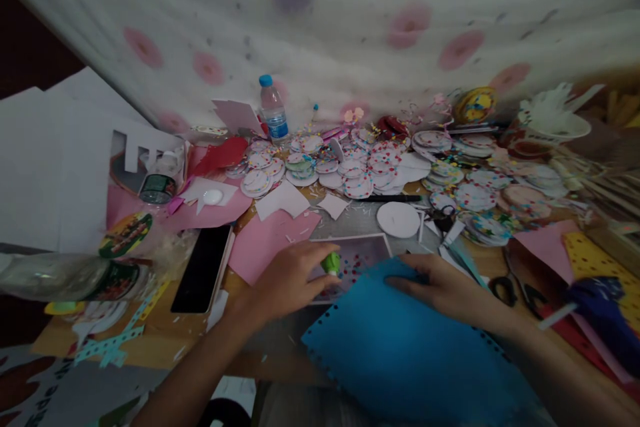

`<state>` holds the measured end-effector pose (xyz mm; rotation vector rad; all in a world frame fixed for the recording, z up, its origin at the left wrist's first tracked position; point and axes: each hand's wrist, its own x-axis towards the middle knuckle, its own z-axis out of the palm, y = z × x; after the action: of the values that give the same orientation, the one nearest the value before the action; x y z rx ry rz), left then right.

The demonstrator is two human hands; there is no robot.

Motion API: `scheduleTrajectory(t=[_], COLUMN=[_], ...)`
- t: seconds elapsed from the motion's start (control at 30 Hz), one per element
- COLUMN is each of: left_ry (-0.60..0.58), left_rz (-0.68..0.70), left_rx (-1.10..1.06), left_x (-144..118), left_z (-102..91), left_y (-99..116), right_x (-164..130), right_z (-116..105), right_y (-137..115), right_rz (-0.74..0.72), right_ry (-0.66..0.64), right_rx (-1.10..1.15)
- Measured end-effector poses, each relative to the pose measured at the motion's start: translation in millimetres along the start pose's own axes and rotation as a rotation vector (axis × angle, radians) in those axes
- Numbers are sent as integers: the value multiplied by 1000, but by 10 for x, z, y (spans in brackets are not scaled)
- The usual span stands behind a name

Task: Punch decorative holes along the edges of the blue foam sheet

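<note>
My left hand (290, 280) is closed, its fingertips pinching a small green object with a pale tip (331, 263), whose kind I cannot make out. The fingers are over a shallow rectangular tray (387, 245) with red and blue dots scattered in it. My right hand (440, 283) grips the upper part of a blue sheet (410, 347), thumb on one side. Black dots or holes line the sheet's edges, and it hangs tilted over the table's front edge, covering part of the tray.
Many dotted white paper discs (355, 163) lie piled at the back near a water bottle (274, 110). A phone (203, 270), clear bottles (115, 280) and pink paper (270, 240) are on the left. Scissors (505, 290), a blue tool (600, 320) and paper strips lie on the right.
</note>
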<state>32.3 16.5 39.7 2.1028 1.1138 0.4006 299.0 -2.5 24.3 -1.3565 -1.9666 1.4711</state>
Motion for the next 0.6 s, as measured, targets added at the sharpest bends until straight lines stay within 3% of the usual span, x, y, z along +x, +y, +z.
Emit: scheduleTrajectory(t=[0.07,0.13,0.23,0.33,0.43,0.6], left_ry=[-18,14,42,-41,-99,-198], left_rz=[46,41,-75,-244,-336,-355], left_rx=[186,166,-240,-641,-805,-906], left_x=[-5,-8,-14,-25,-44,-72], left_z=[-38,-41,3,47,41,-32], left_y=[6,15,9,-18,-21,31], right_x=[-35,-47,-32,6,55,118], right_z=[8,13,25,56,101,152], right_y=[-17,-54,-128,-200,-249,-301], right_rz=[-17,-18,0,28,56,53], right_ry=[21,25,2,-33,-45,-69], right_rx=[-25,-19,66,183,218,215])
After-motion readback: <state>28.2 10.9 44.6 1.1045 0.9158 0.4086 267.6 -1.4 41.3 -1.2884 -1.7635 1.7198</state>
